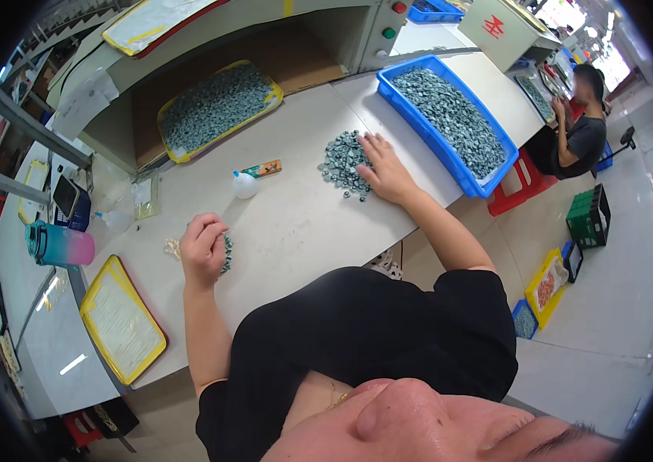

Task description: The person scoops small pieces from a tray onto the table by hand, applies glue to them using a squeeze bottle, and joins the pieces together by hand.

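My right hand (390, 175) lies palm down with its fingers spread at the right edge of a loose heap of small grey-green stone-like pieces (339, 165). On the left, my left hand (203, 248) has its fingers curled. Similar dark green pieces (227, 254) show just beside it, and small pale pieces (173, 247) lie at its other side. What its fingers hold, if anything, is hidden. Farther up the table a white squeeze bulb (246, 185) stands beside a small orange and green tube (263, 169).
A blue tray (467, 179) full of the grey-green pieces stands at right. Another filled tray with a yellow rim (276, 94) sits under the shelf. At left are a yellow-edged tray (159, 350) and a teal-pink bottle (65, 245). Someone sits working (587, 127) at far right.
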`<state>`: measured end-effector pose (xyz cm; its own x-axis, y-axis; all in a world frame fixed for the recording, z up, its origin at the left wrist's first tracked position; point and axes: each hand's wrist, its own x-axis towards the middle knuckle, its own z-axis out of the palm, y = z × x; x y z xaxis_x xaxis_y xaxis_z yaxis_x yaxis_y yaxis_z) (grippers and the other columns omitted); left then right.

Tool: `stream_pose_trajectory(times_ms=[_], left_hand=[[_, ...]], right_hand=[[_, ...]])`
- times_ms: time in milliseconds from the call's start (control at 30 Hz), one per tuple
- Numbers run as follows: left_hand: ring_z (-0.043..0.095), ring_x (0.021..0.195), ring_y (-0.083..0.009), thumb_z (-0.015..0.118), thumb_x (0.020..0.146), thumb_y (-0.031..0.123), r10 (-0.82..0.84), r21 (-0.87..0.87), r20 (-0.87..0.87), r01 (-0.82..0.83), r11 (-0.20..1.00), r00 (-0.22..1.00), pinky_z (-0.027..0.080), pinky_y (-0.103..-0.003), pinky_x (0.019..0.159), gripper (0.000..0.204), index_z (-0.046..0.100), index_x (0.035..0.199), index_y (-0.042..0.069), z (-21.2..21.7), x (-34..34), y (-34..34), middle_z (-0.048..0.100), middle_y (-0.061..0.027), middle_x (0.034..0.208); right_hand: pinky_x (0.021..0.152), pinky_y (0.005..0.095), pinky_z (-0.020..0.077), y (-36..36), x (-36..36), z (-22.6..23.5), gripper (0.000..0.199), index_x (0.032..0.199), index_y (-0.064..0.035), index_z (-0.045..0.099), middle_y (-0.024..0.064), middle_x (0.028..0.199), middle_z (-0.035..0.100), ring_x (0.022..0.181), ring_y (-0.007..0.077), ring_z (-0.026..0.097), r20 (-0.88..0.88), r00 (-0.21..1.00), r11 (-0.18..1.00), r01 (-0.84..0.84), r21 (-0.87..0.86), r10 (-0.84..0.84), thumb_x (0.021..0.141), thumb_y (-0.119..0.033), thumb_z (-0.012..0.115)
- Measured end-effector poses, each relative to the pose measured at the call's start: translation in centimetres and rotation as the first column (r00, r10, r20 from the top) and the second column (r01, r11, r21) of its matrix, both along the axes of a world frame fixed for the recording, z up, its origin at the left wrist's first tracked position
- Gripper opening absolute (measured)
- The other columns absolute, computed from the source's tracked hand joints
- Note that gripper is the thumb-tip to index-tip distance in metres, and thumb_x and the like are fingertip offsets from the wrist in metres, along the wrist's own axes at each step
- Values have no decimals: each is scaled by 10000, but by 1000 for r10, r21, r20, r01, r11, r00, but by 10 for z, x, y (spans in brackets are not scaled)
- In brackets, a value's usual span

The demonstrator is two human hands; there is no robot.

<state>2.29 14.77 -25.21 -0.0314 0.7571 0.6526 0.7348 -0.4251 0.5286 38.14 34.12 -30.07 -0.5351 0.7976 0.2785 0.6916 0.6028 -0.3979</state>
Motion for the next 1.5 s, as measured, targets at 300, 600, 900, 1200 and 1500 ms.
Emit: stream_pose_trajectory(times_ms=[300,600,900,1200,1500], left_hand=[[590,1004,-349,589,794,-31,157,-205,-240,-208,956,958,485,-389,868,221,630,1010,-7,21,-20,-13,618,-158,1076],[335,1321,-426,667,854,302,273,-371,-302,-376,849,913,284,-528,1089,482,547,1264,80,-23,-2,-49,425,-176,1396],[377,1310,-375,650,863,253,218,-281,-470,-379,882,855,293,-544,1075,387,591,1214,102,-53,0,-38,462,-159,1367],[521,1067,-282,610,796,108,203,-123,-458,-288,950,865,383,-447,940,226,604,1010,35,-58,9,-35,553,-132,1052],[532,815,-215,645,802,131,227,-105,-566,-343,934,792,376,-364,708,126,525,779,99,-58,4,-16,517,-42,800]], right_hand=[[996,431,393,-24,-40,26,467,1338,-106,496,203,1334,464,1243,398,427,-155,980,972,-91,218,126,898,-196,621],[718,348,479,-45,-102,52,89,927,-21,691,87,763,606,736,267,601,-230,937,964,-267,14,263,873,-76,645],[763,369,497,-59,-156,55,178,1042,-24,643,133,894,649,813,297,628,-338,848,874,-470,-122,408,872,-57,602],[903,385,484,-48,-186,32,585,1365,-75,419,145,1110,616,1048,295,593,-383,865,931,-363,-31,324,850,-140,689],[855,414,467,-49,-207,18,446,1173,-22,563,200,1072,630,1004,357,586,-260,906,886,-397,-241,335,796,-177,746]])
